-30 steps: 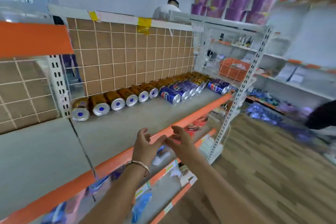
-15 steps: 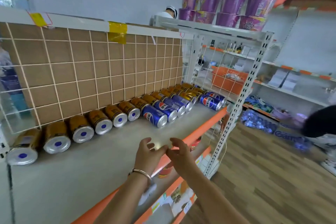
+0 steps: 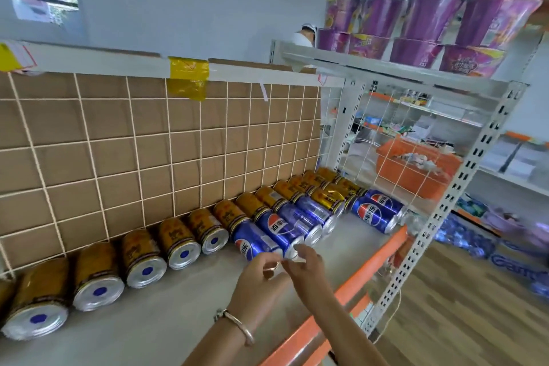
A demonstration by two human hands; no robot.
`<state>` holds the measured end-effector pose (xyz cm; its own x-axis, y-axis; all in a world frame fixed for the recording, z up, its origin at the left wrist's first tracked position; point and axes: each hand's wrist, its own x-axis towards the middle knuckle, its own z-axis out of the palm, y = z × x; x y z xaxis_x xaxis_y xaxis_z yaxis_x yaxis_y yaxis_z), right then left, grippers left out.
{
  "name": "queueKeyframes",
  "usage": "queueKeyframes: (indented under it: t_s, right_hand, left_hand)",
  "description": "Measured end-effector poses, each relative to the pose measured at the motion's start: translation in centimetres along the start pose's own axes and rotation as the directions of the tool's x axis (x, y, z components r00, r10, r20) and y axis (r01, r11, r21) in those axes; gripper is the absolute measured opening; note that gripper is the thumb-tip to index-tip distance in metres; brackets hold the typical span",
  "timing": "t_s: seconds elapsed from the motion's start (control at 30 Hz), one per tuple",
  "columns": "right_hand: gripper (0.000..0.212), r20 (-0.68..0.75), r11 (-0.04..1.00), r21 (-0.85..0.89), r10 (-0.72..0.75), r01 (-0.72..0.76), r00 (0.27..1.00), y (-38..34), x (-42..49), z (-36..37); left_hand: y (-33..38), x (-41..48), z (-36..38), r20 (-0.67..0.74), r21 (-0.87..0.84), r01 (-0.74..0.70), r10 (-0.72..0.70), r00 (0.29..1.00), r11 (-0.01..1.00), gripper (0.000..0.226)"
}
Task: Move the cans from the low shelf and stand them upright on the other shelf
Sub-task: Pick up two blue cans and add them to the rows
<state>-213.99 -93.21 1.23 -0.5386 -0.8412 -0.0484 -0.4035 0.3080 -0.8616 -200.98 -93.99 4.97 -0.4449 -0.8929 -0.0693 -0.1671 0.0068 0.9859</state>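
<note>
Head view of a grey shelf edged in orange, backed by a brown panel behind a white wire grid. Along the panel, from 8 o'clock up toward 2 o'clock: a row of gold cans lying on their sides, silver ends with blue dots facing out. In front of that row at 3 o'clock of centre: blue cans, also on their sides, with two more blue cans lying apart near the white upright post. Just below centre, left hand with a bracelet on its wrist, and right hand at its 3 o'clock, fingertips of both meeting just in front of the nearest blue can. Fingers of both hands loosely curled; whether either grip is clamped on the can's end or merely touching it cannot be told through the motion blur. At 1 o'clock, purple cups stacked on the white top shelf. At 3 o'clock, behind the side mesh, an orange basket. At 4 o'clock, wooden floor.
</note>
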Motion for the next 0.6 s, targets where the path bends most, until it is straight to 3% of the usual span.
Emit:
queueKeyframes:
  t_s: [0.2,0.27,0.37,0.47,0.6]
  right_hand:
    - [0.054,0.063,0.924,-0.344,-0.155,0.168,0.986,-0.3,5.6,-0.9]
    - [0.054,0.102,0.91,-0.388,-0.112,0.143,0.989,-0.6,7.2,-0.9]
    - [0.049,0.17,0.846,-0.5,-0.114,0.185,0.979,-0.9,9.0,-0.7]
    - [0.064,0.247,0.735,-0.632,-0.108,0.244,0.963,-1.3,9.8,-0.9]
    - [0.082,0.351,0.755,-0.602,-0.041,0.259,0.935,-1.7,10.1,-1.8]
  left_hand:
    - [0.3,3.0,1.4,0.039,0.031,-0.038,0.037,0.999,0.999,0.025]
    - [0.1,4.5,1.6,-0.122,0.06,-0.011,0.018,0.992,0.998,0.026]
    - [-1.1,7.6,0.9,-0.389,0.105,0.151,-0.099,0.916,0.983,0.026]
    - [-2.8,9.9,0.4,-0.449,-0.039,0.342,-0.322,0.833,0.939,0.05]
    - [-3.8,10.7,1.3,-0.514,-0.136,0.325,-0.347,0.785,0.936,0.036]
